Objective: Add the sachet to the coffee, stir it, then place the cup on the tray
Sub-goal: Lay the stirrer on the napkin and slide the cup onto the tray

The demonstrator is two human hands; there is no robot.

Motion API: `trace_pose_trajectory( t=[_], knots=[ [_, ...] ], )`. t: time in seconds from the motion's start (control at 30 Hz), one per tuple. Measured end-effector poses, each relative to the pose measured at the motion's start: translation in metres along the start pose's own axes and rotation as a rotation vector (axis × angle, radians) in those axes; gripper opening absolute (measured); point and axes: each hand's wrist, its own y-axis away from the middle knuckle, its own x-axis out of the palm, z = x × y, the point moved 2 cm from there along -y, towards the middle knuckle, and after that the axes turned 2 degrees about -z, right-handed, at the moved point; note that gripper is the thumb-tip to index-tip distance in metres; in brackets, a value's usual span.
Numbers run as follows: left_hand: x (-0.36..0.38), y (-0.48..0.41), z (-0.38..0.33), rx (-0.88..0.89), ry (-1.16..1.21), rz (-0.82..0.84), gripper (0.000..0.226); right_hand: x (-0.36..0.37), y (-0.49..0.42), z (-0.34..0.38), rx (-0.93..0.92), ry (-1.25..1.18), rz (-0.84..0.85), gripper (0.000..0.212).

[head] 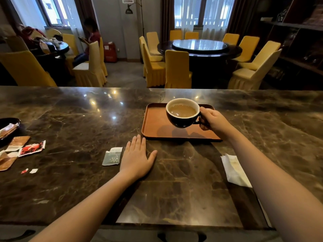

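Closest to the person, at about 5 o'clock, a white napkin [234, 171] lies on the dark stone counter [73, 123], partly under the right arm. A bit further out, at about 7 o'clock, the left hand [137, 157] lies flat on the counter with its fingers spread wide. It holds nothing. It looks like it is just resting there to keep the person steady.

Just beside that hand, at its 9 o'clock, lies a small grey sachet [112, 156]. It looks torn at the top and flat, so its powder is probably in the coffee already. Far off at 9 o'clock there are more torn wrappers [26, 148] and a dark dish [8, 123] at the edge of the counter.

Further out, at about 1 o'clock, the right hand [214, 122] is closed around the handle of the black cup [182, 112]. The cup is up in the air over the brown tray [157, 124]. You can tell because its shadow falls on the tray below it. The cup is held level so the milky coffee does not spill.

The last job is nearly done. The cup only needs to go down softly onto the middle of the tray.

Far behind the counter are yellow chairs [177, 69] and a round table [199, 47].
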Motion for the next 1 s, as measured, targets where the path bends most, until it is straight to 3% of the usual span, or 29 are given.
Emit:
trace_pose_trajectory(
  t=[0.7,1.0],
  knots=[
    [0.004,-0.001,0.002,-0.015,0.036,-0.047,0.074,0.001,-0.049,-0.04,0.139,-0.068,0.111,0.033],
    [0.002,0.001,0.0,-0.01,0.041,-0.055,0.073,-0.001,-0.049,-0.039,0.147,0.015,0.074,0.033]
  ],
)
